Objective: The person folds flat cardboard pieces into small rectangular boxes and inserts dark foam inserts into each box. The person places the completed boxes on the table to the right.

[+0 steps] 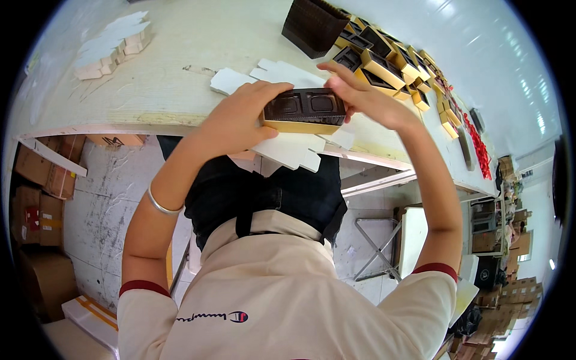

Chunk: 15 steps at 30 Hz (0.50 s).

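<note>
And here, at the middle of the table's near edge, a gold box (306,127) is being held, with a dark brown tray (309,103) seated in its upward-facing opening. Its long axis is set left to right, nearly in line with that near edge, so one short end is presented to each side. The left end is taken by the left hand (240,117), clamped firmly on, thumb laid along the near gold side and fingers reached over the far rim. At the right end the right hand (372,99) is placed, fingers partly curled and one stretched out past the far right corner; whether the box is actually touched there cannot be told. By grip, the left is the nearer hand. Underneath, flat white cartons (291,150) are spread, seemingly jutted past the near edge of the table (174,54). Farther out, a dark brown bag (313,27) is stood at the far edge, a pile of gold boxes (384,66) is heaped beside it to the right, red ribbon (478,141) is strewn toward the right end, and a white stack (114,48) is parked near the far left corner.
</note>
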Available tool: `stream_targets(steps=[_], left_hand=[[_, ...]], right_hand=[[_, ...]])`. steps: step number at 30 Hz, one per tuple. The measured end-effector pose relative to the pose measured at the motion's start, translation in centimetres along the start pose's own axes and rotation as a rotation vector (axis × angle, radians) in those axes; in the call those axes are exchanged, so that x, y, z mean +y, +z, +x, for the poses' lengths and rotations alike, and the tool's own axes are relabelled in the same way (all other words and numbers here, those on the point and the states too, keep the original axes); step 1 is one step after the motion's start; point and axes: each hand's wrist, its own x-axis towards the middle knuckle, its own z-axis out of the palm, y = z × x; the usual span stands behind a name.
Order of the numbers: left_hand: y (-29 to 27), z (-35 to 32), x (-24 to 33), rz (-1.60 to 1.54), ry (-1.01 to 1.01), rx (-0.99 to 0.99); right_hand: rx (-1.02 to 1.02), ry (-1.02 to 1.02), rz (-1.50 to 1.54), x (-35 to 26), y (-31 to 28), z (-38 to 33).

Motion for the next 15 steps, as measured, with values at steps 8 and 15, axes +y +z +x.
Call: stream_targets(steps=[8,15], left_hand=[[1.3,0.2,1.3,0.290,0.083,0.046],[2.0,0.5,2.7,0.359,0.055,0.081]], right_hand=[[0.042,-0.520,-0.375,3.1,1.9,-1.7],[0.233,-0.657,-0.368,3.2,3.2,-2.4]])
